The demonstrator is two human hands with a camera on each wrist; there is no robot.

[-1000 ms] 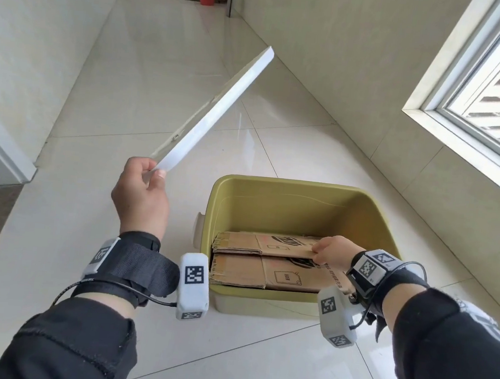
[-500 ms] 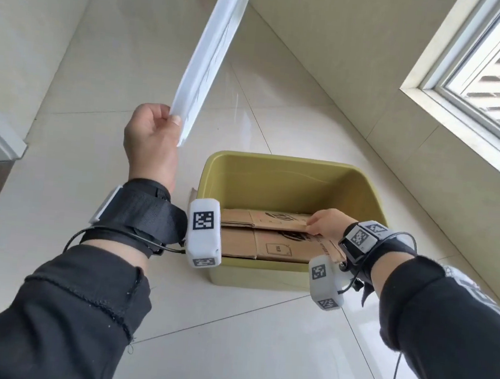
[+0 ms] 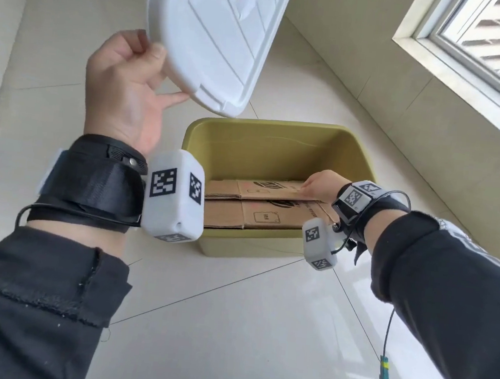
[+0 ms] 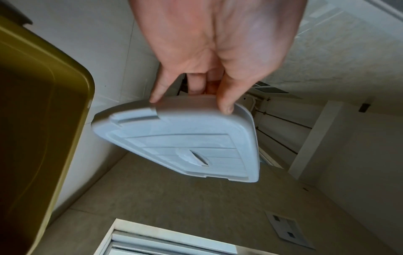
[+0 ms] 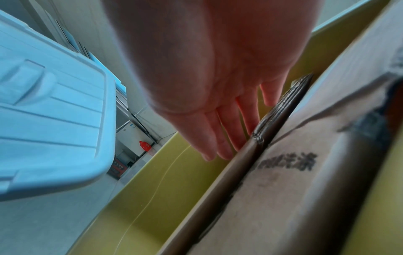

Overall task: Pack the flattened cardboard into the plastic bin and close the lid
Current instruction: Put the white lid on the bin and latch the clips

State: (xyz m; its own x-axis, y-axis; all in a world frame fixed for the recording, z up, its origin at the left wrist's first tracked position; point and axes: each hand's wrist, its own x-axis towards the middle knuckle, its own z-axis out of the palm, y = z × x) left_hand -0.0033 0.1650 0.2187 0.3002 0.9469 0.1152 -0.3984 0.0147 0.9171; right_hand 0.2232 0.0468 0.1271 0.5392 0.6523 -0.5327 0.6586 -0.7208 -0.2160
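Observation:
A yellow-green plastic bin (image 3: pixel 278 137) stands on the tiled floor. Flattened cardboard (image 3: pixel 259 211) leans inside it against the near wall. My right hand (image 3: pixel 319 185) rests on the cardboard's upper edge; in the right wrist view its fingers (image 5: pixel 229 131) lie straight along the cardboard (image 5: pixel 272 181). My left hand (image 3: pixel 127 86) holds the white lid (image 3: pixel 212 33) by its near edge, raised above and left of the bin. In the left wrist view the thumb and fingers (image 4: pixel 224 103) pinch the lid (image 4: pixel 185 143) rim, with the bin (image 4: pixel 43 120) at the left.
A tiled wall with a window (image 3: pixel 485 44) runs along the right of the bin. Pale floor tiles (image 3: pixel 229 325) spread in front and to the left. A red bottle (image 5: pixel 145 145) and a white appliance stand far down the corridor.
My left hand has turned the lid from edge-on so its ribbed face shows, and brought it nearer and over the bin's left side. My right hand stays on the cardboard.

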